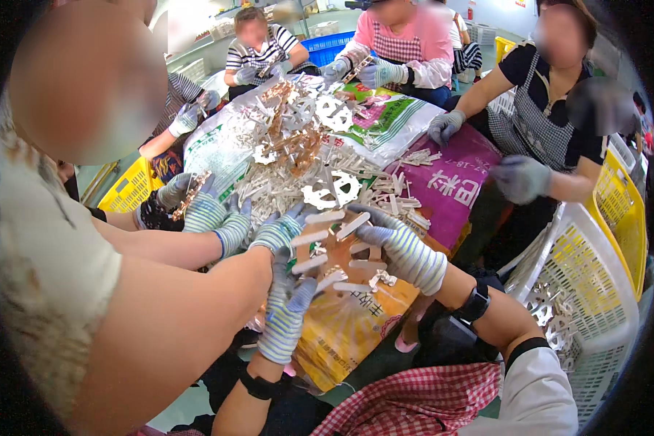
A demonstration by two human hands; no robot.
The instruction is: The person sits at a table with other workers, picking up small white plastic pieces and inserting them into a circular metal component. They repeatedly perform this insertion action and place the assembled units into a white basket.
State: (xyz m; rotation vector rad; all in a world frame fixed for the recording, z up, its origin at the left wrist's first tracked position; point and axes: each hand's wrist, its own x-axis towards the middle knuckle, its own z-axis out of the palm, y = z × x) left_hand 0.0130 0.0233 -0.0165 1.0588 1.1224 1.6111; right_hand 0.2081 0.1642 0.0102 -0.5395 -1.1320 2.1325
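My left hand (283,327), in a blue-and-white striped glove, rises from the lower edge with its fingers apart beside loose silver-coloured metal strips (310,264). No object shows in its grasp. Gloved the same way, my right hand (414,258) reaches in from the right; its thumb and forefinger close around the end of a flat metal strip (349,228). Under these strips is a yellow-brown printed sack (349,327). Just beyond my hands lies a heap of strips, with a pale metal plate with cut-outs (332,190) on it.
At left, a neighbour's gloved hands (277,229) touch the heap, close to my left hand. Several gloved people sit around it. A purple sack (443,174) lies to the right. White (581,269) and yellow baskets (621,211) stand at right, another yellow basket (131,189) at left.
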